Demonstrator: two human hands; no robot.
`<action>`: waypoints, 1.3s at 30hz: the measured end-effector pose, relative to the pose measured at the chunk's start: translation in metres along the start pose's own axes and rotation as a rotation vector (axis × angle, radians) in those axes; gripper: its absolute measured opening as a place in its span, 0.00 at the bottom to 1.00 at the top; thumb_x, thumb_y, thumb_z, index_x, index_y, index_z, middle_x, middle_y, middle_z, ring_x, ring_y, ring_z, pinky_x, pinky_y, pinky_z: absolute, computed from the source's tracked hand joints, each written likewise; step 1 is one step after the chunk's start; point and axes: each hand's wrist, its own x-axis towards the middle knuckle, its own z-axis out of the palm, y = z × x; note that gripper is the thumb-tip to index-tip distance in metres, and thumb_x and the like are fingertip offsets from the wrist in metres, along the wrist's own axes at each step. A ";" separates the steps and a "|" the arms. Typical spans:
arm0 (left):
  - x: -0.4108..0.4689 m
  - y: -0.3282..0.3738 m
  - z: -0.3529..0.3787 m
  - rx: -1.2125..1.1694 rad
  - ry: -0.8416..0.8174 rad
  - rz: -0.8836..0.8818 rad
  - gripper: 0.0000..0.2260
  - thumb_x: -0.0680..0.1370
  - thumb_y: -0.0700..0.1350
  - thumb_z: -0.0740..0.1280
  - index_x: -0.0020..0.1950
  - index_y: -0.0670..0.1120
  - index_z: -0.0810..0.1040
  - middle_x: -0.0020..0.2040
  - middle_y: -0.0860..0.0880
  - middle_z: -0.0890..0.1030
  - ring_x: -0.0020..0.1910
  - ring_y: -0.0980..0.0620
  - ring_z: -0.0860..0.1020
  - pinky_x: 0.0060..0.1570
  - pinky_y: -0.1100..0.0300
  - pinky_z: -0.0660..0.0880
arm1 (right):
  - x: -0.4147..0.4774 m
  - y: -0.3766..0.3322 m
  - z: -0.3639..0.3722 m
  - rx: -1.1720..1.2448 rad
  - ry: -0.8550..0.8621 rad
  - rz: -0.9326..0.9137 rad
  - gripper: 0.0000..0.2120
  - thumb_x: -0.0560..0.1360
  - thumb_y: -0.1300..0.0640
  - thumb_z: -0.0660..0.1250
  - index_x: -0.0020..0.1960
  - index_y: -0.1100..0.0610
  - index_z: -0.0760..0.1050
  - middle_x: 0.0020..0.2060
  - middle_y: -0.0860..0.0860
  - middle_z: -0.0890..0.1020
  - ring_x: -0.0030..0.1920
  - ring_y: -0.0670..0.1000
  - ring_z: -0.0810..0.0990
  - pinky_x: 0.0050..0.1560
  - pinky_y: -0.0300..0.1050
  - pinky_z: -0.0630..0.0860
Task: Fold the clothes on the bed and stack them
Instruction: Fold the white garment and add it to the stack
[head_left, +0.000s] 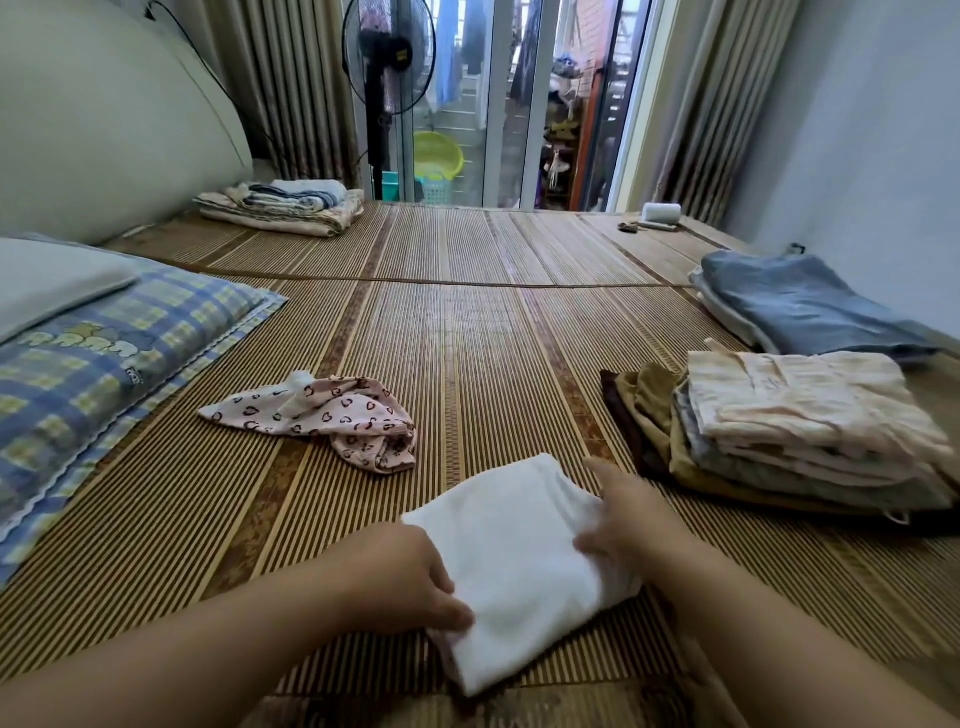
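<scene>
Two hands sit on a white folded garment (519, 566), which lies on the bed's bamboo mat (467, 338) at approx. 6 o'clock, close to the person. Left hand (410, 571) is at the garment's 9 o'clock edge, fingers curled over it, gripping the cloth. Right hand (628, 519) touches the 3 o'clock edge; it's blurred, so can't tell if it grips or just presses.

A pink heart-print garment (322, 415) lies crumpled and unfolded at approx. 10 o'clock from the white one, apart from it. At 2 o'clock is a stack of folded clothes (810, 431): peach-striped piece on top, grey and olive below, a dark brown one at the bottom. Behind that stack, further toward 1 o'clock, is a 2nd folded pile w/ a blue garment (800, 306) on top, near the wall.

A blue-yellow plaid pillow (104, 353) is at 9 o'clock w/ a grey pillow (47, 280) partly on it. Folded blankets (283, 205) rest at the far end, approx. 11 o'clock. A standing fan (387, 57) is at 12 o'clock by the glass door, w/ a yellow basin (436, 153) just behind it.
</scene>
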 end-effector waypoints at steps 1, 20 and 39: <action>-0.006 0.004 0.001 -0.029 -0.060 0.017 0.19 0.64 0.70 0.67 0.46 0.61 0.83 0.43 0.60 0.83 0.42 0.63 0.79 0.49 0.60 0.77 | -0.002 0.003 -0.002 -0.036 0.087 0.012 0.44 0.65 0.48 0.76 0.76 0.48 0.57 0.64 0.54 0.72 0.64 0.56 0.72 0.63 0.50 0.70; 0.013 0.009 0.010 0.046 0.340 -0.275 0.35 0.70 0.67 0.66 0.70 0.50 0.62 0.68 0.46 0.68 0.64 0.45 0.70 0.60 0.52 0.71 | -0.021 0.014 -0.024 0.092 -0.278 0.272 0.40 0.63 0.34 0.73 0.65 0.59 0.72 0.54 0.52 0.79 0.51 0.51 0.78 0.45 0.42 0.74; -0.004 0.023 0.046 -1.235 0.273 -0.163 0.46 0.69 0.32 0.72 0.77 0.58 0.52 0.59 0.49 0.75 0.52 0.44 0.79 0.49 0.51 0.80 | -0.042 0.022 -0.003 0.620 -0.257 0.016 0.35 0.67 0.63 0.72 0.71 0.44 0.68 0.65 0.47 0.70 0.58 0.47 0.71 0.51 0.37 0.69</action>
